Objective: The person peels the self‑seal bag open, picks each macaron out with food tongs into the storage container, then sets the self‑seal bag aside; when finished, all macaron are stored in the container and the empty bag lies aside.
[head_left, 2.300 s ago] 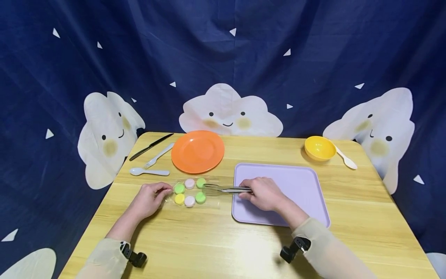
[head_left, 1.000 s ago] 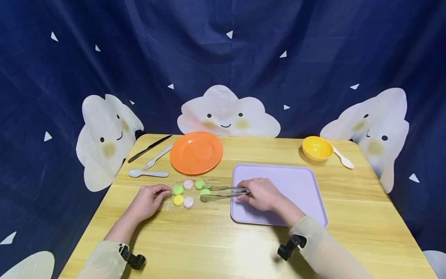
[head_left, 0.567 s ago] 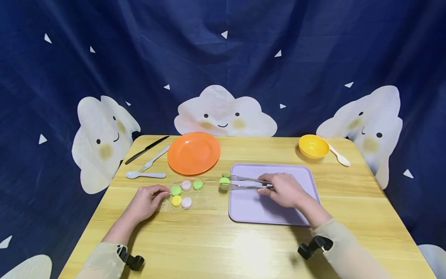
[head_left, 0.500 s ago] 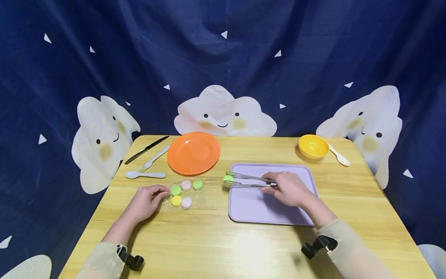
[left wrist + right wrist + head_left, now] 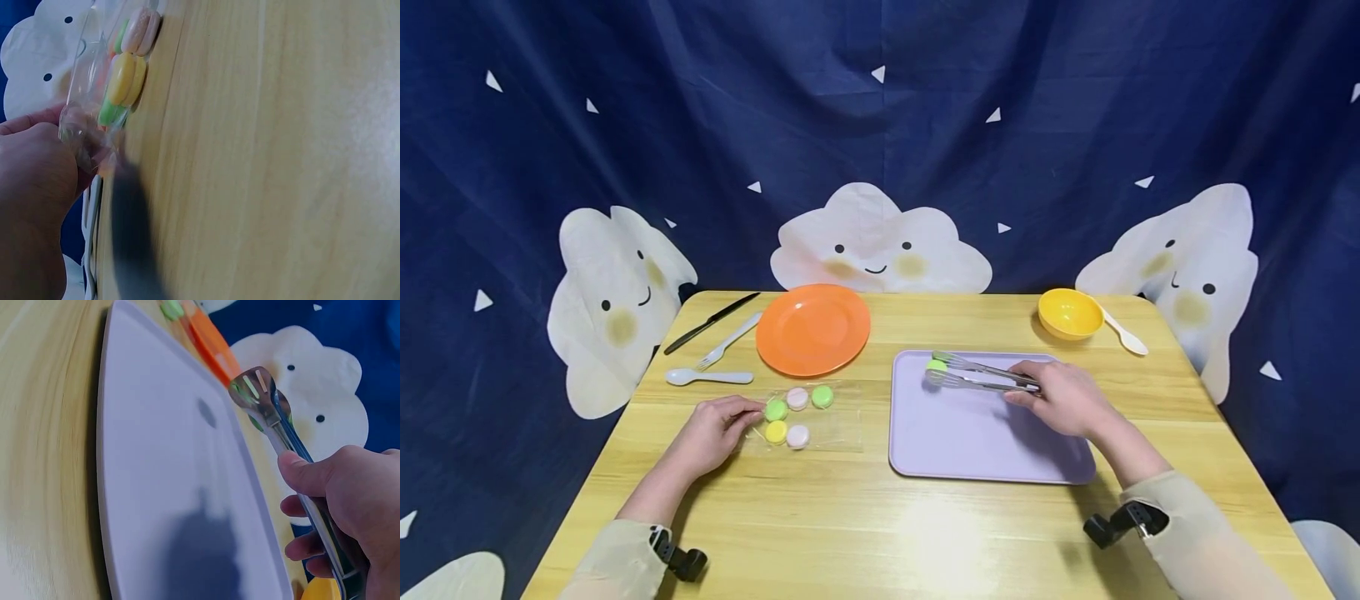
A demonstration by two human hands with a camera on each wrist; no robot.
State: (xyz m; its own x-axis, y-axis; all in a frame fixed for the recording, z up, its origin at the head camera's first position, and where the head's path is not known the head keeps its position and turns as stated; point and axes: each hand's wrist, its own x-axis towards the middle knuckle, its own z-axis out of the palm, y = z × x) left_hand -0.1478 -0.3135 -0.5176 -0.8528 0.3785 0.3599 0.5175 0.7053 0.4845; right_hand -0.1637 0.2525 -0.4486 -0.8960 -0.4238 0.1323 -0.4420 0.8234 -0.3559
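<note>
A pale wood-grain table (image 5: 820, 517) with rounded far corners carries everything. At its far left a black knife (image 5: 712, 323) and a pale fork (image 5: 730, 340) lie slantwise, with a pale spoon (image 5: 709, 377) crosswise on their near side. Just right of the fork sits an orange plate (image 5: 813, 329); nearer lies a clear plastic package (image 5: 842, 425). Right of it rests a lavender rectangular tray (image 5: 955, 442). At the far right stands a yellow bowl (image 5: 1070, 315), a white spoon (image 5: 1129, 337) beside it.
</note>
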